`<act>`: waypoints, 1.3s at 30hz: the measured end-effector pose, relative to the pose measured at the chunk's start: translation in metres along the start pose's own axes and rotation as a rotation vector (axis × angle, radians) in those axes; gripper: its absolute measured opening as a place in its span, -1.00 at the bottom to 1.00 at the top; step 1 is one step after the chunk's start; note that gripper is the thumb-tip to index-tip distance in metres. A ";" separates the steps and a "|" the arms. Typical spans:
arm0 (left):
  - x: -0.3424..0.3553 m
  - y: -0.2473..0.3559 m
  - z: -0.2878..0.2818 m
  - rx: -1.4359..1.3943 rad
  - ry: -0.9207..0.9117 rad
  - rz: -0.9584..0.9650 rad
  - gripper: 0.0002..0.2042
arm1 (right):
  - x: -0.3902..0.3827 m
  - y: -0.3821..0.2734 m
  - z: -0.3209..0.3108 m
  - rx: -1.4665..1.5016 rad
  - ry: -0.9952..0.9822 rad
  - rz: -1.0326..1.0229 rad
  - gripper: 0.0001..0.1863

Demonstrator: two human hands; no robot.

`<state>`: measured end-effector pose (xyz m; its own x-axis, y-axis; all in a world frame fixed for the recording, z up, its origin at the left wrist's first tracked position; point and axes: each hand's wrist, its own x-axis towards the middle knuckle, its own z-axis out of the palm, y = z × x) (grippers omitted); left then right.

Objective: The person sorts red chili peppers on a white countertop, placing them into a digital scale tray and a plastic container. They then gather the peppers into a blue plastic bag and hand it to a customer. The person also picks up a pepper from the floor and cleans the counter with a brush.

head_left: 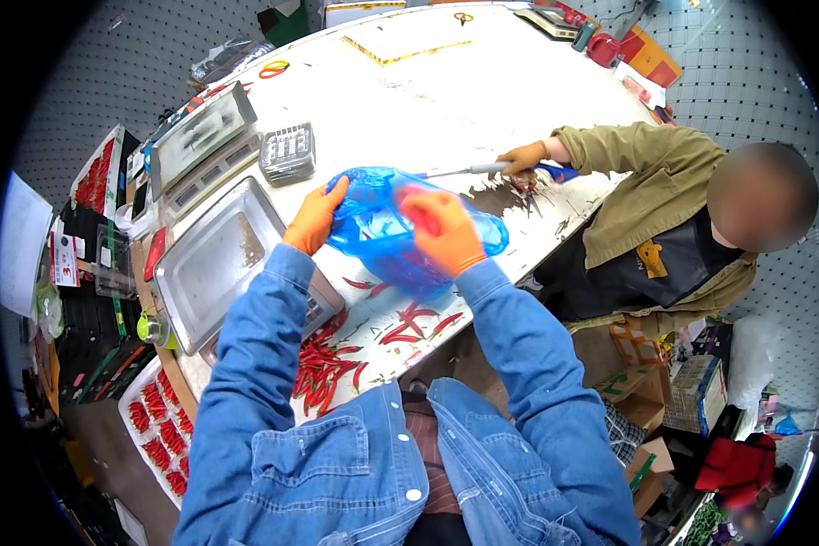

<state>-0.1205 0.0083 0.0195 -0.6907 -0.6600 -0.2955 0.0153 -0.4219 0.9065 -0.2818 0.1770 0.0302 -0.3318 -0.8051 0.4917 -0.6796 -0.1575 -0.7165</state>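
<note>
A blue plastic bag (373, 238) hangs over the table edge in front of me, its mouth spread. My left hand (314, 220), in an orange glove, is closed on the bag's left rim. Over the bag's right part is my orange-gloved right hand (448, 235), partly blurred by motion. A smeared red bunch, which looks like red chili peppers (420, 206), is at its fingers. Below the bag, a pile of loose red chili peppers (323, 371) lies on the white table (419, 96), with a smaller group (409, 326) to its right.
A scale with a metal tray (223, 264) stands at left, with another scale (205, 150) behind it. Stacked clear plastic trays (288, 153) are beside them. At right, a co-worker's gloved hand (522, 159) holds a long-handled tool over dark scraps. Packed chili trays (159, 428) sit lower left.
</note>
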 end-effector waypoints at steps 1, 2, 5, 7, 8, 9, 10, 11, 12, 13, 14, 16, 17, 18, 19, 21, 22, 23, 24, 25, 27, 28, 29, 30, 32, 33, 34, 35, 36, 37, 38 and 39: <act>-0.003 -0.003 0.000 -0.011 0.000 0.008 -0.64 | -0.017 0.007 0.021 -0.039 -0.163 0.118 -0.74; -0.006 -0.007 0.004 -0.025 -0.001 0.018 -0.64 | -0.036 0.021 0.039 -0.086 -0.333 -0.056 -0.76; -0.017 -0.018 0.011 0.011 -0.023 0.059 -0.61 | -0.091 0.038 0.064 0.237 -0.661 0.382 -0.67; -0.031 -0.011 0.005 0.020 -0.063 0.025 -0.59 | -0.033 -0.004 0.044 0.433 -0.781 0.835 -0.59; -0.033 -0.004 0.010 0.030 -0.115 0.001 -0.59 | -0.013 0.020 0.046 0.194 -0.882 0.943 -0.61; -0.037 -0.002 0.006 0.041 -0.141 -0.027 -0.59 | 0.004 0.014 0.041 0.510 -0.692 0.968 -0.63; -0.031 0.002 0.013 0.092 -0.137 0.042 -0.60 | 0.018 0.027 0.046 0.361 -0.632 0.665 -0.60; -0.021 0.008 0.023 0.184 -0.110 0.079 -0.57 | 0.013 0.072 0.065 0.374 -0.531 0.561 -0.51; -0.013 0.015 0.017 0.286 -0.046 0.120 -0.55 | 0.021 0.071 0.075 0.092 -0.587 0.579 -0.44; -0.007 0.021 0.011 0.501 0.065 0.264 -0.52 | 0.021 0.064 0.079 0.268 -0.483 0.606 -0.31; -0.003 0.022 0.004 0.717 0.173 0.407 -0.48 | 0.031 0.060 0.080 -0.300 -0.546 0.536 -0.31; -0.010 0.022 -0.012 1.197 0.584 0.966 -0.53 | 0.034 0.049 0.069 -0.396 -0.327 0.313 -0.43; -0.023 0.018 -0.019 1.092 0.503 0.962 -0.55 | 0.029 0.040 0.054 -0.268 -0.283 0.340 -0.49; -0.041 0.018 -0.030 0.995 0.437 0.964 -0.57 | 0.028 0.014 0.038 -0.133 -0.237 0.352 -0.55; -0.061 0.008 -0.035 0.947 0.228 0.640 -0.59 | 0.021 -0.015 0.021 -0.059 -0.285 0.410 -0.60; -0.086 -0.030 -0.032 1.075 -0.137 0.221 -0.58 | -0.017 -0.045 0.003 0.001 -0.486 0.533 -0.60; -0.087 -0.058 -0.026 1.267 -0.303 0.116 -0.56 | -0.046 -0.042 0.003 -0.010 -0.642 0.600 -0.55; -0.086 -0.084 -0.009 1.466 -0.279 0.205 -0.55 | -0.081 -0.034 0.004 -0.293 -0.690 0.576 -0.46; -0.083 -0.107 0.003 1.663 -0.237 0.293 -0.55 | -0.110 -0.023 0.009 -0.571 -0.740 0.536 -0.35; -0.077 -0.130 0.002 1.710 -0.101 0.391 -0.53 | -0.123 -0.015 0.018 -0.638 -0.748 0.562 -0.27; -0.063 -0.170 0.006 1.775 0.166 0.592 -0.50 | -0.144 0.000 0.032 -0.783 -0.755 0.625 -0.08; -0.060 -0.178 0.010 1.750 0.128 0.520 -0.50 | -0.153 0.000 0.040 -0.820 -0.738 0.557 -0.04; -0.057 -0.185 0.012 1.725 0.091 0.446 -0.50 | -0.159 0.001 0.047 -0.840 -0.733 0.561 -0.08; -0.056 -0.186 0.014 1.706 0.048 0.376 -0.50 | -0.162 -0.002 0.054 -0.856 -0.722 0.570 -0.12; -0.063 -0.191 0.017 1.713 -0.004 0.328 -0.64 | -0.164 -0.002 0.060 -0.884 -0.709 0.590 -0.23; -0.068 -0.192 0.015 1.695 -0.039 0.318 -0.68 | -0.165 -0.001 0.061 -0.863 -0.692 0.594 -0.26; -0.074 -0.193 0.013 1.678 -0.073 0.305 -0.72 | -0.166 0.002 0.061 -0.841 -0.675 0.598 -0.29; -0.077 -0.201 0.012 1.637 -0.069 0.290 -0.72 | -0.167 0.007 0.061 -0.855 -0.649 0.556 -0.34; -0.084 -0.198 0.016 1.619 -0.087 0.276 -0.71 | -0.168 0.011 0.060 -0.849 -0.655 0.533 -0.35; -0.091 -0.193 0.021 1.602 -0.104 0.261 -0.70 | -0.169 0.014 0.060 -0.842 -0.662 0.510 -0.36; -0.095 -0.190 0.024 1.585 -0.120 0.245 -0.69 | -0.169 0.017 0.061 -0.835 -0.669 0.486 -0.37; -0.096 -0.189 0.025 1.506 -0.117 0.237 -0.62 | -0.160 0.014 0.059 -0.798 -0.714 0.439 -0.48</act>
<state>-0.0752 0.1675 -0.1157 -0.8309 -0.5372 -0.1452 -0.5455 0.7347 0.4034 -0.1995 0.2700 -0.0881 -0.3696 -0.8808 -0.2959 -0.9017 0.4169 -0.1145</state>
